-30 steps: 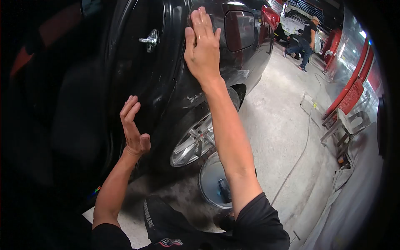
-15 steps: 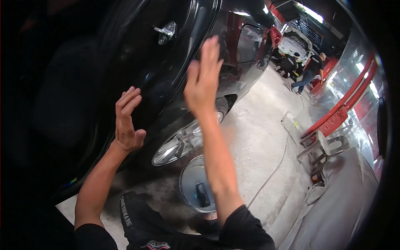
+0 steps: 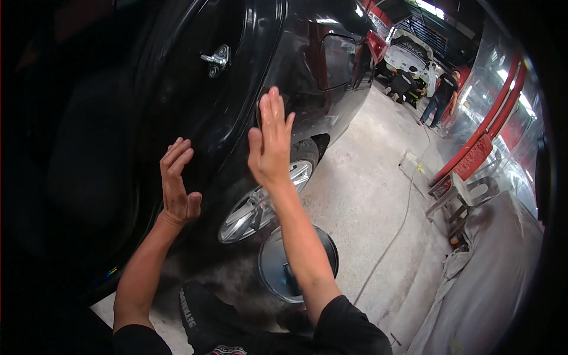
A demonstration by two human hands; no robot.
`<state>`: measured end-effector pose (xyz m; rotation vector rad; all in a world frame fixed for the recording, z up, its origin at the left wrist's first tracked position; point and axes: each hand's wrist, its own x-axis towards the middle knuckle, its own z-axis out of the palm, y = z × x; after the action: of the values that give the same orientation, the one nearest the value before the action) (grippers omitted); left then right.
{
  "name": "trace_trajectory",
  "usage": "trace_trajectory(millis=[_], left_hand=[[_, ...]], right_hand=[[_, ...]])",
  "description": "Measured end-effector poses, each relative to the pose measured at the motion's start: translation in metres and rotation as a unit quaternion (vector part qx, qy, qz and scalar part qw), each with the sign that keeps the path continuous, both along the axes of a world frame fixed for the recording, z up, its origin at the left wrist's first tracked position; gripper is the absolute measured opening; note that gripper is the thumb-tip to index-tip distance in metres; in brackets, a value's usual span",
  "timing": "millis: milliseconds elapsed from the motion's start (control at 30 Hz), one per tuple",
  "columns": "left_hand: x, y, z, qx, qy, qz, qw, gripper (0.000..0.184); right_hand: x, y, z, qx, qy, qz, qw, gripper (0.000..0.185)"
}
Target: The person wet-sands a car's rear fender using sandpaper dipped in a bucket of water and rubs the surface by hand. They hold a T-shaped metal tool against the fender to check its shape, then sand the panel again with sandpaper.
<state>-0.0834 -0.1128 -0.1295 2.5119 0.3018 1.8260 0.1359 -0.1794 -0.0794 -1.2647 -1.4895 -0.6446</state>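
My left hand (image 3: pixel 176 183) is raised in front of the black car's dark doorway, fingers loosely stretched and thumb apart, with nothing in it. My right hand (image 3: pixel 272 141) is up beside the rear body panel (image 3: pixel 296 77), its fingers extended and its palm bare; whether it touches the panel I cannot tell. A metal door striker (image 3: pixel 216 61) is fixed on the door frame above both hands. Below them is the silver-spoked wheel (image 3: pixel 245 219). Partly behind my right forearm stands a round bucket (image 3: pixel 272 260) with a dark object inside.
A cable (image 3: pixel 390 248) runs along the pale concrete floor. On the right are a worn stool (image 3: pixel 455 192), a red curved bumper (image 3: pixel 482 145) and a grey draped sheet (image 3: pixel 485 266). Farther back, two people (image 3: pixel 441 97) are near a white car (image 3: pixel 408 56).
My right hand has come lower and a little left, fingers still straight. The left hand has dropped slightly. In the background, the walking person is now nearer the white car.
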Motion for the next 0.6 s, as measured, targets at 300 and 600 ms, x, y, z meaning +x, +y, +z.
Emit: trace_trajectory(millis=[300,600], left_hand=[[0.008,0.004,-0.004,0.021,-0.024,-0.009,0.999,0.079],[0.012,0.001,-0.004,0.028,-0.015,-0.010,0.999,0.080]], right_hand=[[-0.009,0.019,0.018,0.072,0.044,-0.009,0.996,0.067],[0.032,0.040,0.044,0.119,0.103,-0.077,0.985,0.066]])
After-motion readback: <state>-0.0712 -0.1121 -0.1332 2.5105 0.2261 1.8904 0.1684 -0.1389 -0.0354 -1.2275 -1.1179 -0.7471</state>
